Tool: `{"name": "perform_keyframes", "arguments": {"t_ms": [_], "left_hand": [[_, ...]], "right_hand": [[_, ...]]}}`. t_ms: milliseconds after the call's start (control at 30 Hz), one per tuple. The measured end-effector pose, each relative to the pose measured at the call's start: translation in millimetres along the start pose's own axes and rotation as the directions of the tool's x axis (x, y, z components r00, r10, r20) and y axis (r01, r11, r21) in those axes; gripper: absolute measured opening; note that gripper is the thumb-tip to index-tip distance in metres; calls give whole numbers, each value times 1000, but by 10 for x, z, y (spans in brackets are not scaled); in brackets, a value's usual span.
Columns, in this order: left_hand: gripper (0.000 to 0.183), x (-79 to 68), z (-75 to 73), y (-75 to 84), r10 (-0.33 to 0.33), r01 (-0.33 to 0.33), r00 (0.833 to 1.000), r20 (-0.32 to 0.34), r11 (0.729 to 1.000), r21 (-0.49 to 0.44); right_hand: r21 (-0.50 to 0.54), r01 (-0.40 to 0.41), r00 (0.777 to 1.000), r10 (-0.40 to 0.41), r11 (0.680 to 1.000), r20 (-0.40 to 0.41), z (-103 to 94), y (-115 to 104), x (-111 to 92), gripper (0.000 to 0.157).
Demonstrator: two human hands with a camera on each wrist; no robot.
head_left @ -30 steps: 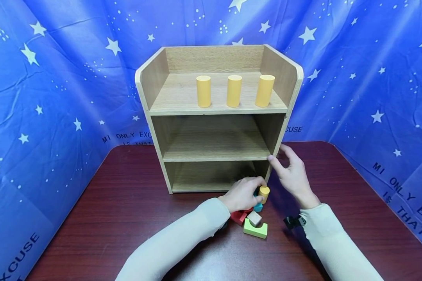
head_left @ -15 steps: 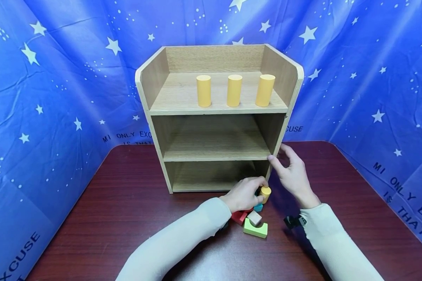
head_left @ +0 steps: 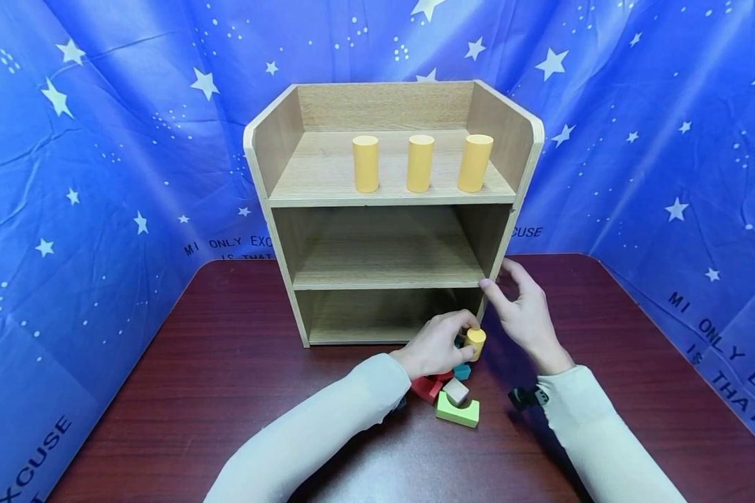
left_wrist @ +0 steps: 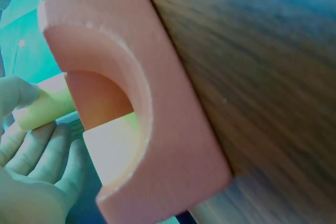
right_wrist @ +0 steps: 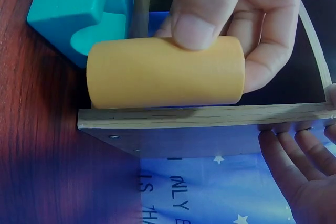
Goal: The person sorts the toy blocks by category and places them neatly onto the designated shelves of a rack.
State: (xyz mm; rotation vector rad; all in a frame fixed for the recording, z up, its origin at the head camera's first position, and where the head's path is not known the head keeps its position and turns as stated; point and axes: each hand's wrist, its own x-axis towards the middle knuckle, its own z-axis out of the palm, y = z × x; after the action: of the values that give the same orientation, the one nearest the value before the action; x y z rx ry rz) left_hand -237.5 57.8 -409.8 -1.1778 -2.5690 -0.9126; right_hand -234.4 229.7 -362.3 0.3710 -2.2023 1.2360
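Note:
My left hand (head_left: 439, 344) pinches a yellow wooden cylinder block (head_left: 475, 340) between thumb and fingers, upright at the shelf's lower right front corner. In the right wrist view the same cylinder (right_wrist: 168, 74) lies close along the edge of the side panel (right_wrist: 210, 115), the left thumb across it. My right hand (head_left: 528, 314) grips the right side of the wooden shelf (head_left: 386, 282), thumb at the front edge and fingers along the outer face. On the top board stand three yellow cylinders, a left one (head_left: 366, 165), a middle one (head_left: 420, 164) and a right one (head_left: 475, 164).
Beside and below my left hand lie a teal block (head_left: 462, 372), a red arch block (head_left: 426, 389), a pale cube (head_left: 456, 391) and a green notched block (head_left: 458, 410) on the dark red table (head_left: 226, 398). A blue starry curtain (head_left: 101, 175) hangs around it.
My left hand has shifted slightly to the right and up with the yellow cylinder in its fingers. The right hand has stayed at the shelf's side.

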Motion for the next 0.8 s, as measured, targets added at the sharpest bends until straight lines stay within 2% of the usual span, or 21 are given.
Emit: {"name": "perform_keyframes", "arguments": {"t_ms": [467,800], "left_hand": [[32,-42,-52,19,55,-57,998,-37,998,-33],[33,-97,-109,82,66,-70,996,-64,996,-62]], "right_hand": [[-2,8,1000,-8,1000,2,0,1,-10,41],[9,0,1000,0,1000,-2,0,-25,-6,41]]}}
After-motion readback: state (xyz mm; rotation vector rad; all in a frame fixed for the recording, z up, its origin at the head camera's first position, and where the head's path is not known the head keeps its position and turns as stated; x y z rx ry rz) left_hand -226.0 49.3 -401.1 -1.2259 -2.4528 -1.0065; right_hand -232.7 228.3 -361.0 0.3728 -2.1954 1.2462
